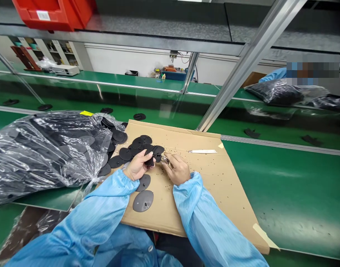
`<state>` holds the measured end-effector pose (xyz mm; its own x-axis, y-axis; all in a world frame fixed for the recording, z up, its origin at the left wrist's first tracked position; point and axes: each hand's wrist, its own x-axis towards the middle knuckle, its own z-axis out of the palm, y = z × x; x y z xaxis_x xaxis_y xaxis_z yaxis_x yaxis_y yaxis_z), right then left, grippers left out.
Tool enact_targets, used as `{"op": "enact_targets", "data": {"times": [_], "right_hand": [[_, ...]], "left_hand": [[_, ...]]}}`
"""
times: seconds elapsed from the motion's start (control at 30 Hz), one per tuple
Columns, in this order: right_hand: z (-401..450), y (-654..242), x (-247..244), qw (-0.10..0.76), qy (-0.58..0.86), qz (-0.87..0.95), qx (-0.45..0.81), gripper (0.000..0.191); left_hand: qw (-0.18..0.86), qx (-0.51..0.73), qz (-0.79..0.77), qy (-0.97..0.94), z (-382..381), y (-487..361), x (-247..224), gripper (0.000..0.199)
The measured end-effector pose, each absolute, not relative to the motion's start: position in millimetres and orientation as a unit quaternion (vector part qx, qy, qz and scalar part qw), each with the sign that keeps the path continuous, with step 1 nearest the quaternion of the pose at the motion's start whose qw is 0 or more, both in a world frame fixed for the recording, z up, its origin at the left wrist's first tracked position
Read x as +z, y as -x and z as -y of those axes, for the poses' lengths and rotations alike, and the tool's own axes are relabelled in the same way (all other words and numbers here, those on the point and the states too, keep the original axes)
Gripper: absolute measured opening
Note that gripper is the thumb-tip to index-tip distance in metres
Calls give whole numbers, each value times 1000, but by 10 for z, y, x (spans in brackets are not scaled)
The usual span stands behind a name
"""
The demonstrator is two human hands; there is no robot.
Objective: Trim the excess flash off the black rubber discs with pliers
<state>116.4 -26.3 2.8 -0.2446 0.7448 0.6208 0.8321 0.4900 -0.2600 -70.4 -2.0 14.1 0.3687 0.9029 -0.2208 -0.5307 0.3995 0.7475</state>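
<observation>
My left hand (136,166) is closed on a black oval plastic disc (149,158), thumb on top, above the cardboard sheet (203,178). Close beside it, my right hand (177,168) pinches a small shiny metal tool (165,159) whose tip meets the disc's right side; its exact kind is partly hidden by the fingers. A loose heap of similar black discs (125,154) lies behind and left of the hands. Nearer to me, two greyish-looking discs (143,201) lie flat, one behind the other. Tiny black bits are scattered over the cardboard.
A slim white-handled blade (202,151) lies on the cardboard at the back right. At left, a large clear bag (47,152) full of black discs spills toward the cardboard. A slanted metal post (250,66) rises behind; a red bin (53,15) sits on the overhead shelf.
</observation>
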Motion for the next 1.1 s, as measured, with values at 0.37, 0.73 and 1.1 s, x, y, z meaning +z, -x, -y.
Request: {"op": "enact_targets", "data": {"times": [0.37, 0.73, 1.1], "right_hand": [[260, -1155, 6, 368, 514, 773, -59, 31], [265, -1156, 17, 371, 503, 779, -53, 30], [261, -1186, -10, 316, 513, 795, -68, 28]], "left_hand": [[780, 470, -308, -276, 19, 681, 132, 33], [779, 464, -310, -286, 28, 681, 135, 34], [776, 470, -315, -278, 16, 688, 114, 36]]}}
